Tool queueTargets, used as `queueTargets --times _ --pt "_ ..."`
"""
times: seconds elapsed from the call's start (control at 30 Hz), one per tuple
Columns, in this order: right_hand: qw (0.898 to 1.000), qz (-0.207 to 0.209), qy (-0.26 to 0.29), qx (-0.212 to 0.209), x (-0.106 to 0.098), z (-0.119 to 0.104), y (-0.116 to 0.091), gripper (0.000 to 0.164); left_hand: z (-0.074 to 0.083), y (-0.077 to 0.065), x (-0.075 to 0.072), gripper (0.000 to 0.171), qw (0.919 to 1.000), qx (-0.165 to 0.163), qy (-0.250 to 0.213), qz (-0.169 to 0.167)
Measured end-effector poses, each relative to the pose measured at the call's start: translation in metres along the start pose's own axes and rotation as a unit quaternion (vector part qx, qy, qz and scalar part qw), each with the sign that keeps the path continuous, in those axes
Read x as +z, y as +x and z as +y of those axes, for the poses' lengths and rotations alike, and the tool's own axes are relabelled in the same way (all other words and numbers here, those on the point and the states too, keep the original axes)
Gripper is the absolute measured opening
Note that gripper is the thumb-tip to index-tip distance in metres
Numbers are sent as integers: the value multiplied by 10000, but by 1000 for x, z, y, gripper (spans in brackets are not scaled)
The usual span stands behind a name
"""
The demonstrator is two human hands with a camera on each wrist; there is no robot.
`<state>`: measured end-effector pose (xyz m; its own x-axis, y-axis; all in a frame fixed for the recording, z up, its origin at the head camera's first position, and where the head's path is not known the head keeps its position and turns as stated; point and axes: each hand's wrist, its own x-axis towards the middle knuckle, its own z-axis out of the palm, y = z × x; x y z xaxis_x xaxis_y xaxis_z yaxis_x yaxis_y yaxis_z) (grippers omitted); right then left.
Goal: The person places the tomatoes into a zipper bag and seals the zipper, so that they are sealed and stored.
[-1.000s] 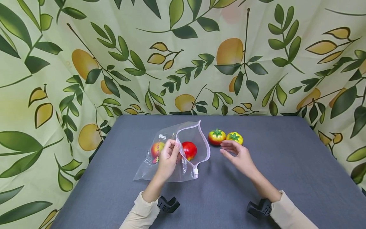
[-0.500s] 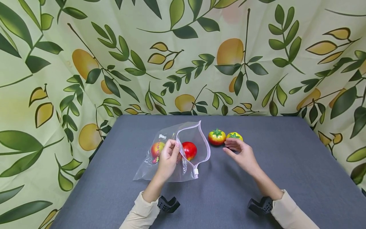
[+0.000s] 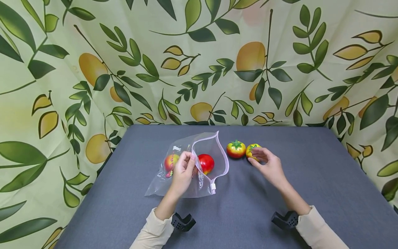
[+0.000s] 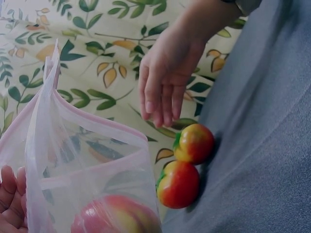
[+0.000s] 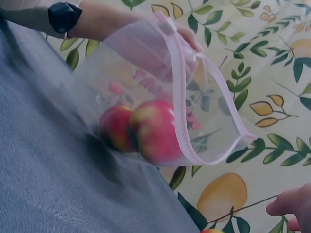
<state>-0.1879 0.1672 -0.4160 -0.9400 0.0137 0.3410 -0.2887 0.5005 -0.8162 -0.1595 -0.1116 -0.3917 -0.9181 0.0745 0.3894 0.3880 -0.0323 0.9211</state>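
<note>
My left hand (image 3: 182, 171) pinches the rim of a clear zip bag (image 3: 203, 188) with a pink-edged mouth and a white slider. The mouth gapes to the right. Inside lie a red round fruit (image 3: 206, 163) and a red-yellow one (image 3: 170, 162); the right wrist view shows both like apples, side by side. Two shiny yellow-and-red, tomato-like fruits with green leafy tops, the left one (image 3: 236, 149) and the right one (image 3: 250, 152), sit beyond the bag. My right hand (image 3: 271, 168), holding nothing, overlaps the right one; in the left wrist view its fingers (image 4: 166, 104) point down above the pair.
A dark grey cloth (image 3: 311, 180) covers the table. Behind it hangs a leaf-and-fruit patterned curtain (image 3: 217, 83). Black devices are strapped to both wrists, the left one (image 3: 183, 222) and the right one (image 3: 284, 220).
My right hand has moved slightly to the right, from near the gap between the two loose fruits to over the right one. My left hand and the bag stay in place.
</note>
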Motion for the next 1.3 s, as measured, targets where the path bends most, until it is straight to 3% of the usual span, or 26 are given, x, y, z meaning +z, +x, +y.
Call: queueTargets --times 0.13,1.3 --pt "9995 50 -278 104 -1 5 2 37 0 0 0 13 10000 9 -12 -25" --pt "9951 385 -793 452 -9 35 9 45 -1 0 1 13 9999 -144 -43 -40"
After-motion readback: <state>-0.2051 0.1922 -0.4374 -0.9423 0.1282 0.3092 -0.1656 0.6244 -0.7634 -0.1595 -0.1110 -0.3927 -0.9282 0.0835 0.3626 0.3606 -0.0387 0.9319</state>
